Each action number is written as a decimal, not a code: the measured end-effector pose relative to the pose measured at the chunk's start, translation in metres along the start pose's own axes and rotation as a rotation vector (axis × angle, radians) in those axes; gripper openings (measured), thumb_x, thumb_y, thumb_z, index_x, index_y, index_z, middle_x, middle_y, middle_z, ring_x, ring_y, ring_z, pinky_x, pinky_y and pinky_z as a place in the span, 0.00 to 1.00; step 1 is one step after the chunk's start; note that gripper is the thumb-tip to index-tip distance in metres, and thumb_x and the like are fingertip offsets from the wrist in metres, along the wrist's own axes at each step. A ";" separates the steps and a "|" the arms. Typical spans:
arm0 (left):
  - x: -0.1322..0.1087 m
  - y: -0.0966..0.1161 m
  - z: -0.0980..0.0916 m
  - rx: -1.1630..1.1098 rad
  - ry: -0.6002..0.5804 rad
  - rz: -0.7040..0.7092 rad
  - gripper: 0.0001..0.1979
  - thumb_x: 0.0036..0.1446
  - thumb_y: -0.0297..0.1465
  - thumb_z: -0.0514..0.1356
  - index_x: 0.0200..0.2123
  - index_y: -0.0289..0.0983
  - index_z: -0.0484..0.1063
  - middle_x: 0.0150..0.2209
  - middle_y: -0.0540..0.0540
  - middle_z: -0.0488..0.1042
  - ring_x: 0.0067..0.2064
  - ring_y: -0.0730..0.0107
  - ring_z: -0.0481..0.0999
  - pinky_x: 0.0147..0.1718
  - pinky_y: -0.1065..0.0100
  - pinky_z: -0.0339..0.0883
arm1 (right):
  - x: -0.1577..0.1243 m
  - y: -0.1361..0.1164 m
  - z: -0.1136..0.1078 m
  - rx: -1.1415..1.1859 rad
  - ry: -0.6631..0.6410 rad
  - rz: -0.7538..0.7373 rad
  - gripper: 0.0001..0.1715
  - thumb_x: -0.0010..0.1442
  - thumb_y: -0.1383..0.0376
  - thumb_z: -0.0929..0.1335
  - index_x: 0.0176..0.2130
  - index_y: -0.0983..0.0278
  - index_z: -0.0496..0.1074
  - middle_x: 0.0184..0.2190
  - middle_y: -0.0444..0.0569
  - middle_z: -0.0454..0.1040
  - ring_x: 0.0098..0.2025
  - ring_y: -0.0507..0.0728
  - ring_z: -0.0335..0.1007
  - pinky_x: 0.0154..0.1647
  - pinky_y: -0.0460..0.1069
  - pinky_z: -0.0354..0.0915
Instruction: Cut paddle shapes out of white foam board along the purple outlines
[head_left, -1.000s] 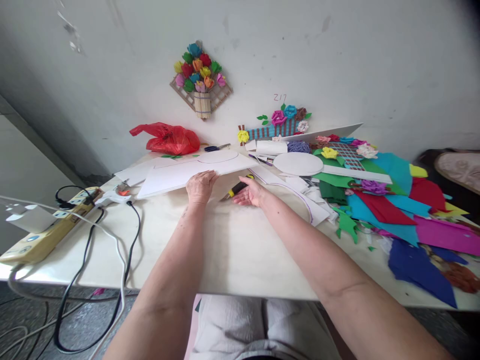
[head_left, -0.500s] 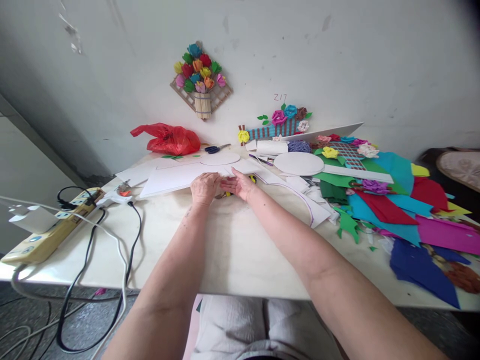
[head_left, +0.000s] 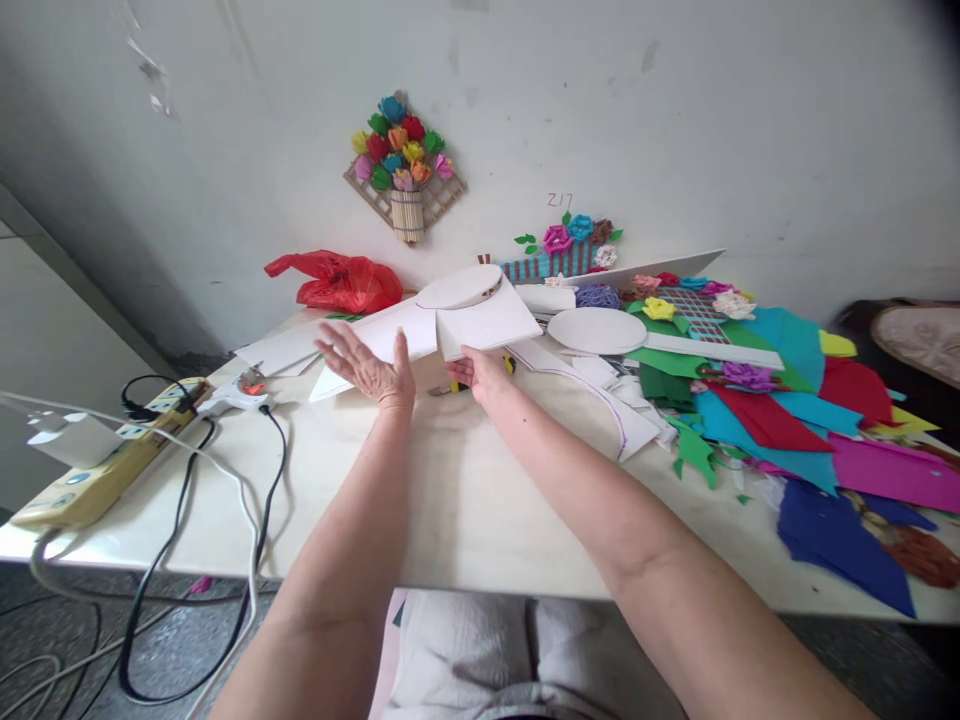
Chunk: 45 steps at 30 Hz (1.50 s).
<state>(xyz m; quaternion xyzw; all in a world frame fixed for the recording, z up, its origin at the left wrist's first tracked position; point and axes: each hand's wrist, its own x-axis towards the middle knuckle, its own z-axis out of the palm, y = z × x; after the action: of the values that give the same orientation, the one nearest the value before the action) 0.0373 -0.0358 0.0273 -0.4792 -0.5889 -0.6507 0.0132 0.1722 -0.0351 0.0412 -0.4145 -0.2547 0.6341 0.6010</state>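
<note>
A large white board point(head_left: 487, 322), split by a slit at its near edge, is tilted up off the table. My right hand point(head_left: 484, 372) pinches its near edge, thumb on top and fingers beneath. My left hand point(head_left: 371, 368) is raised over the board's left part, fingers spread and holding nothing. A white oval piece point(head_left: 459, 287) is at the board's far side. Under the board, beside my right hand, a yellow-and-black tool point(head_left: 510, 364) shows only in part. A white sheet with a curved purple-edged cutout point(head_left: 592, 385) lies to the right.
Coloured paper sheets point(head_left: 795, 430) and paper flowers point(head_left: 660, 308) crowd the right side. Another white oval point(head_left: 596, 330) lies behind my right hand. A red plastic bag point(head_left: 349, 283) sits at the back left. At the left are a power strip point(head_left: 112, 455) and cables point(head_left: 184, 470).
My left hand has moved left off the board's edge and spread its fingers. The board has risen and tilted in my right hand, and its slit now shows.
</note>
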 end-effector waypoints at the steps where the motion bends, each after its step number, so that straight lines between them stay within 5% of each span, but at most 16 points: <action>1: 0.002 -0.003 0.001 -0.038 0.016 -0.108 0.41 0.57 0.47 0.55 0.66 0.38 0.41 0.70 0.39 0.31 0.68 0.57 0.20 0.63 0.44 0.33 | -0.001 0.000 -0.002 0.006 0.001 -0.014 0.06 0.61 0.72 0.63 0.30 0.67 0.64 0.16 0.43 0.70 0.19 0.50 0.70 0.17 0.42 0.65; 5: 0.012 -0.020 0.009 -0.034 0.103 -0.566 0.42 0.59 0.46 0.51 0.66 0.34 0.31 0.69 0.31 0.28 0.68 0.56 0.21 0.63 0.45 0.27 | 0.000 0.003 -0.010 0.032 0.014 -0.033 0.09 0.61 0.70 0.63 0.28 0.67 0.64 0.16 0.44 0.71 0.20 0.49 0.71 0.18 0.41 0.64; 7: 0.015 -0.024 0.014 -0.017 0.130 -0.669 0.43 0.57 0.49 0.52 0.66 0.35 0.32 0.68 0.31 0.28 0.68 0.55 0.23 0.64 0.47 0.27 | 0.002 0.005 -0.013 0.055 0.021 -0.032 0.10 0.61 0.70 0.64 0.28 0.67 0.63 0.16 0.44 0.71 0.20 0.49 0.70 0.18 0.41 0.64; 10: 0.014 -0.022 0.021 -0.095 0.091 -0.749 0.38 0.57 0.51 0.50 0.64 0.41 0.40 0.68 0.35 0.39 0.69 0.56 0.30 0.65 0.49 0.36 | 0.006 0.008 -0.016 0.086 0.024 -0.042 0.09 0.61 0.70 0.64 0.28 0.67 0.64 0.16 0.43 0.71 0.19 0.49 0.70 0.17 0.41 0.64; 15: 0.008 -0.018 0.036 -0.522 0.132 -0.739 0.26 0.57 0.44 0.54 0.55 0.42 0.53 0.60 0.39 0.59 0.61 0.64 0.63 0.50 0.66 0.69 | 0.007 0.008 -0.015 0.121 0.033 -0.049 0.08 0.61 0.70 0.64 0.28 0.67 0.64 0.16 0.43 0.71 0.19 0.48 0.70 0.16 0.40 0.63; 20: 0.008 -0.010 0.035 -0.774 0.217 -0.927 0.19 0.57 0.35 0.58 0.51 0.42 0.59 0.55 0.43 0.63 0.55 0.67 0.70 0.40 0.74 0.74 | 0.007 0.008 -0.018 0.097 0.029 -0.059 0.08 0.60 0.71 0.65 0.28 0.67 0.64 0.15 0.42 0.70 0.18 0.48 0.69 0.16 0.40 0.62; 25: 0.004 -0.003 0.025 -1.114 -0.038 -1.053 0.13 0.61 0.39 0.54 0.45 0.38 0.63 0.46 0.41 0.70 0.47 0.69 0.75 0.39 0.73 0.74 | 0.011 0.010 -0.024 0.063 -0.026 -0.065 0.09 0.60 0.70 0.65 0.27 0.67 0.65 0.16 0.44 0.72 0.19 0.48 0.70 0.17 0.40 0.63; 29: 0.002 -0.007 0.021 -1.212 -0.208 -1.004 0.14 0.60 0.42 0.51 0.40 0.37 0.65 0.43 0.39 0.73 0.48 0.65 0.76 0.43 0.66 0.72 | 0.015 0.006 -0.031 0.014 -0.022 -0.061 0.09 0.59 0.71 0.65 0.26 0.68 0.66 0.16 0.43 0.72 0.19 0.48 0.69 0.16 0.40 0.62; 35: 0.004 -0.013 0.016 -1.234 -0.256 -0.849 0.18 0.52 0.44 0.50 0.38 0.37 0.68 0.42 0.38 0.75 0.51 0.60 0.75 0.47 0.60 0.69 | 0.015 -0.002 -0.039 -0.062 -0.099 -0.044 0.08 0.59 0.71 0.65 0.27 0.69 0.68 0.16 0.43 0.72 0.17 0.48 0.68 0.15 0.40 0.62; 38: 0.005 -0.014 0.017 -1.226 -0.205 -0.856 0.20 0.54 0.44 0.49 0.43 0.38 0.68 0.42 0.39 0.76 0.49 0.59 0.75 0.45 0.59 0.70 | 0.015 -0.005 -0.044 -0.113 -0.128 -0.041 0.07 0.58 0.72 0.65 0.27 0.69 0.68 0.16 0.43 0.72 0.17 0.48 0.68 0.15 0.40 0.61; 45: 0.009 -0.019 0.021 -1.128 -0.051 -0.922 0.24 0.52 0.26 0.52 0.54 0.39 0.63 0.45 0.42 0.76 0.51 0.65 0.75 0.44 0.62 0.72 | 0.023 -0.021 -0.067 -0.218 -0.202 -0.031 0.07 0.55 0.71 0.65 0.27 0.71 0.70 0.17 0.48 0.73 0.16 0.49 0.66 0.15 0.41 0.60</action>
<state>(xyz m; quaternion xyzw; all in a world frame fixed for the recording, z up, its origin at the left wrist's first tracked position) 0.0345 -0.0085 0.0157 -0.1315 -0.3062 -0.7832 -0.5250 0.2408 -0.0212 0.0182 -0.4073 -0.3875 0.6320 0.5334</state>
